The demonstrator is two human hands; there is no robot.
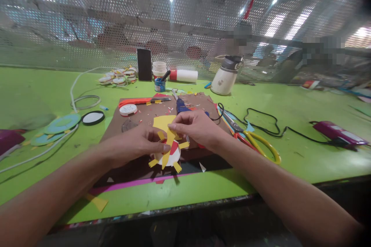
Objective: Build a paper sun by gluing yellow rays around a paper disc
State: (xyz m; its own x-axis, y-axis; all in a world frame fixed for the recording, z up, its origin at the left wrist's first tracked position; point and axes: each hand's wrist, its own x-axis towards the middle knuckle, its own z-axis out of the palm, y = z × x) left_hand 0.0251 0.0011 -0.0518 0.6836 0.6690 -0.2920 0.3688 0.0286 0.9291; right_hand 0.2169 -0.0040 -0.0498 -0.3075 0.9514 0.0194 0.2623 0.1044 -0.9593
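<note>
We see the chief risk in the yellow paper strip [171, 136] that crosses the middle of the turtle-like paper figure [173, 159]. Our right hand [194, 126] pinches the strip's upper end between thumb and fingertips; a harder pull there could crease it, tear it or set it crooked. Our left hand [140, 141] is closed on the figure, its thumb lying over the body, and too firm a press could dent the disc or bend the thin limbs that stick out past its edge. If the left grip slackened, the figure could twist as the strip is drawn. What looks like a blue glue gun [182, 105] lies just beyond the right hand; should it be hot, brushing it could burn us. The orange-handled cutter knife [133, 101] lies further back, so a wide reach of the left hand might meet it.

The figure is held above the near part of the brown board [139, 114] on the green worktop [313, 115]. Its body is a round white disc with a red patch. Yellow limbs with fringed, toe-like ends spread from the rim; two point toward us, another to the right. How the parts are fixed, we cannot tell.
</note>
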